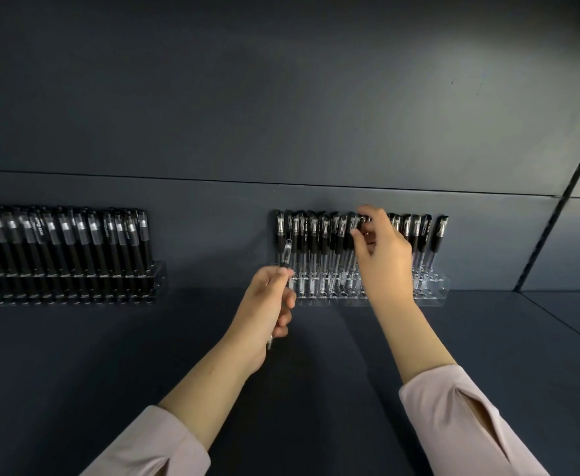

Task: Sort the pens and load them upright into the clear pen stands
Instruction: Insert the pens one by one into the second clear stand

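**Pens (312, 235) upright at the back of the counter (350, 372)**

Black caps and black grips, clear barrels, all standing in the right-hand stand (434, 290), set against the dark wall (281, 97). Row packed tight at the left end and middle, thinner toward the right end, with open holes showing in the clear plastic there.

Left hand (268, 304) just in front of that stand's left end, fingers curled round a single pen (285, 252). Cap up, slightly tilted, tip poking out below the palm.

Right hand (381, 259) raised at the middle of the row, thumb and forefinger pinching the cap of a standing pen (364, 219). Lower part of that pen hidden behind the hand. Both hands apart from each other.

Farther left and well apart, a second stand (158, 273), crowded with darker pens (65, 242), also upright, cut off by the edge of the view.

Pale pink sleeves (460, 417) on both forearms, wrists bare.
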Demonstrator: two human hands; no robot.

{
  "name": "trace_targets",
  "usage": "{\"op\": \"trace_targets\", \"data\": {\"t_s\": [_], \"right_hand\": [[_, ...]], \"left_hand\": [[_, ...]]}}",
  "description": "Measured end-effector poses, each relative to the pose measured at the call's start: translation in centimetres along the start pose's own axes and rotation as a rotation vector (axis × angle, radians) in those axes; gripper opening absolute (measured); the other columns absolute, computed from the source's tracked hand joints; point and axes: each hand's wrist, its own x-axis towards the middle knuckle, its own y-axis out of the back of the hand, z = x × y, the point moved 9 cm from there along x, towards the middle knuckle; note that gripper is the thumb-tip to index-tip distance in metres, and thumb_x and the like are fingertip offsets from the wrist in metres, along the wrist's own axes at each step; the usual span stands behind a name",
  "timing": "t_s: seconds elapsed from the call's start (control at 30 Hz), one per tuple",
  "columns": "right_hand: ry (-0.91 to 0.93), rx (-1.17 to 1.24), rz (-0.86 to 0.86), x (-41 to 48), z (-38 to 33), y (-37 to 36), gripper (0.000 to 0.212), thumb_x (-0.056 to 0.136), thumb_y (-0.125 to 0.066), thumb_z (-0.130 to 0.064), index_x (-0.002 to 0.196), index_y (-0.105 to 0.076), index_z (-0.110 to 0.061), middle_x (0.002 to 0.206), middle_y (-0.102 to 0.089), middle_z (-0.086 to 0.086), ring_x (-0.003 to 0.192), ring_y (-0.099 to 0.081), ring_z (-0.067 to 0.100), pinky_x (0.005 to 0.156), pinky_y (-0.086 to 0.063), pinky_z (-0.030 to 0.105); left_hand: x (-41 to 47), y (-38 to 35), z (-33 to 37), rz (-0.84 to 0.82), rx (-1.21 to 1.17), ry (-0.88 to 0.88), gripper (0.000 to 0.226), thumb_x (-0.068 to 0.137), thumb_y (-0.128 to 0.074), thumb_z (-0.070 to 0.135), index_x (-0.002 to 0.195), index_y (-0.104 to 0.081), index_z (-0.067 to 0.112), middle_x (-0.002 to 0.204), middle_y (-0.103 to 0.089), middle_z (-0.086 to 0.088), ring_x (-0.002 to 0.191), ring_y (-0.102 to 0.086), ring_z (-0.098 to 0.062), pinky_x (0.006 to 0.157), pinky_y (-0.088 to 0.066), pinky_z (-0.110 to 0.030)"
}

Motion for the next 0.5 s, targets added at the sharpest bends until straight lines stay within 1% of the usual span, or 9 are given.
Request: {"op": "trace_targets", "data": {"t_s": [0.07, 0.13, 0.23, 0.3, 0.37, 0.43, 0.5], "right_hand": [[0.000, -0.038, -0.046, 0.0, 0.2, -0.6, 0.035, 0.097, -0.054, -0.017, 0.130, -0.050, -0.027, 0.100, -0.064, 0.002, 0.084, -0.060, 0.019, 0.071, -0.054, 0.038], [-0.016, -0.035, -0.064, 0.0, 0.6, -0.8, 0.036, 0.097, -0.054, -0.018, 0.131, -0.049, -0.027, 0.101, -0.065, 0.002, 0.087, -0.061, 0.018, 0.072, -0.054, 0.036], [-0.083, 0.013, -0.134, -0.1, 1.6, -1.6, 0.038, 0.097, -0.055, -0.018, 0.133, -0.050, -0.028, 0.101, -0.065, 0.000, 0.082, -0.060, 0.011, 0.069, -0.053, 0.032], [-0.103, 0.039, -0.159, -0.2, 1.9, -1.8, 0.040, 0.097, -0.055, -0.018, 0.134, -0.049, -0.031, 0.100, -0.065, -0.002, 0.078, -0.058, 0.005, 0.069, -0.052, 0.029], [-0.082, 0.047, -0.133, -0.4, 1.5, -1.5, 0.041, 0.096, -0.055, -0.019, 0.135, -0.048, -0.031, 0.104, -0.061, -0.002, 0.081, -0.058, 0.010, 0.072, -0.052, 0.030], [-0.036, 0.038, -0.060, -0.5, 0.8, -0.7, 0.040, 0.096, -0.056, -0.021, 0.135, -0.048, -0.029, 0.109, -0.057, -0.002, 0.088, -0.056, 0.014, 0.074, -0.049, 0.029], [-0.005, 0.064, 0.004, -0.4, 0.0, 0.1, 0.034, 0.095, -0.056, -0.022, 0.129, -0.052, -0.025, 0.106, -0.057, -0.002, 0.089, -0.055, 0.014, 0.073, -0.047, 0.027]], "left_hand": [[-0.2, 0.0, 0.4, -0.009, 0.049, -0.042, 0.018, 0.101, -0.044, 0.036, 0.106, -0.059, 0.027, 0.055, -0.054, 0.009, 0.041, -0.037, -0.006, 0.036, -0.026, -0.019], [-0.2, -0.1, 0.3, -0.008, 0.047, -0.036, 0.021, 0.102, -0.043, 0.036, 0.107, -0.060, 0.023, 0.054, -0.054, 0.008, 0.040, -0.037, -0.006, 0.035, -0.026, -0.019], [0.1, 0.0, -0.4, 0.012, -0.050, 0.047, 0.024, 0.101, -0.037, 0.023, 0.101, -0.057, 0.011, 0.053, -0.055, 0.003, 0.039, -0.035, -0.008, 0.034, -0.024, -0.018], [0.2, 0.0, -0.6, 0.014, -0.112, 0.068, 0.021, 0.098, -0.034, 0.017, 0.096, -0.054, 0.009, 0.053, -0.057, 0.000, 0.039, -0.036, -0.009, 0.034, -0.024, -0.018], [0.4, 0.1, -0.6, 0.018, -0.132, 0.052, 0.018, 0.098, -0.036, 0.016, 0.098, -0.053, 0.010, 0.055, -0.060, 0.000, 0.039, -0.040, -0.009, 0.034, -0.026, -0.019], [0.5, 0.2, -0.5, 0.017, -0.117, 0.023, 0.014, 0.098, -0.040, 0.015, 0.101, -0.053, 0.014, 0.059, -0.063, 0.000, 0.042, -0.046, -0.009, 0.036, -0.030, -0.021], [0.5, 0.1, -0.3, -0.006, -0.085, -0.007, 0.012, 0.099, -0.044, 0.017, 0.103, -0.055, 0.019, 0.064, -0.067, 0.001, 0.047, -0.052, -0.009, 0.040, -0.036, -0.022]]}}
